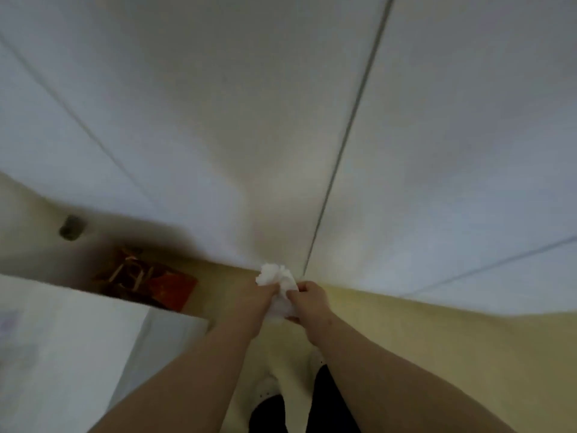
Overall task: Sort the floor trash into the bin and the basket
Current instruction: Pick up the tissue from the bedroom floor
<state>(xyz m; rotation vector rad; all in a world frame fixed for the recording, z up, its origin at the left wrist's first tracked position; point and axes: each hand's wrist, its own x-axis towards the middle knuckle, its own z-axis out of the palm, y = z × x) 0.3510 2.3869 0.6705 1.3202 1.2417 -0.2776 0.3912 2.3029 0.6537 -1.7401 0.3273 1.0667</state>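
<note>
A crumpled white tissue (276, 278) is held in front of me, low in the blurred head view. My left hand (254, 303) grips its left side with curled fingers. My right hand (312, 300) pinches its right side. Both hands are close together above the yellowish floor (437, 339). Neither a bin nor a basket is in view.
White wall panels (218, 120) with a dark seam fill the upper view. A red and brown packet (150, 281) lies on the floor at the left, by a white furniture edge (62, 339). A small dark object (72, 227) sits further left. My white shoes (268, 389) show below.
</note>
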